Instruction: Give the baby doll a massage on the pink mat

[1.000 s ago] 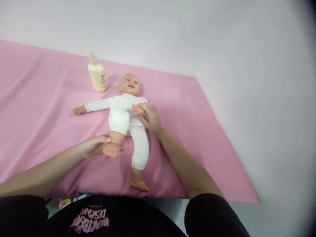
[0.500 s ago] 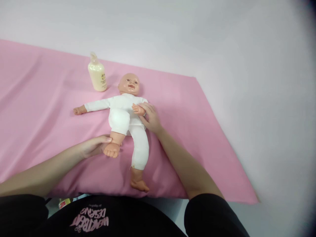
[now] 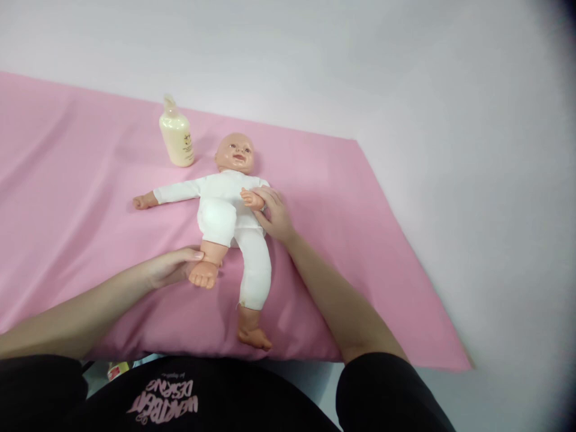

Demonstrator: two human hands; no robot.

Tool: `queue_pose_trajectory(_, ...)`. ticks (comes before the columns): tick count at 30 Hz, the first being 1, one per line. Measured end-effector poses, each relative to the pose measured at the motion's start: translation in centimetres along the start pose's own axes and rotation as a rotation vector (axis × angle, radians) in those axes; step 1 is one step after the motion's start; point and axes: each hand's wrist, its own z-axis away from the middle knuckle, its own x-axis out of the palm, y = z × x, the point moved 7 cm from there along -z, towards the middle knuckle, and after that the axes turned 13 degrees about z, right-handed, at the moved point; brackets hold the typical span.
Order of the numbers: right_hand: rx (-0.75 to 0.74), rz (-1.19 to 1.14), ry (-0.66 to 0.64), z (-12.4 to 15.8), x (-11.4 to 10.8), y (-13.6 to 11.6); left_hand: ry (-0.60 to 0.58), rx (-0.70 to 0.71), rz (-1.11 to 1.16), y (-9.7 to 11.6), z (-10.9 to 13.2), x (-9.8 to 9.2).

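A baby doll (image 3: 227, 207) in a white bodysuit lies on its back on a pink cloth (image 3: 90, 198), head pointing away from me. My left hand (image 3: 173, 266) grips the doll's bent leg at the ankle, just behind its bare foot. My right hand (image 3: 275, 215) holds the doll's near arm at the wrist, pressed against its chest. The doll's other arm stretches out to the left and its other leg lies straight toward me.
A cream-coloured lotion bottle (image 3: 176, 135) stands on the cloth left of the doll's head. The pink cloth covers a white surface (image 3: 450, 150) that extends to the right and back. My black shirt fills the bottom edge.
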Motion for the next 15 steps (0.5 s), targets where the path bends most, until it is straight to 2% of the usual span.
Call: queue_pose_trajectory(15,0.022,-0.049,0.010,-0.14,0.06,0.04,0.029,0.020,-0.011,0.07,-0.08,0.24)
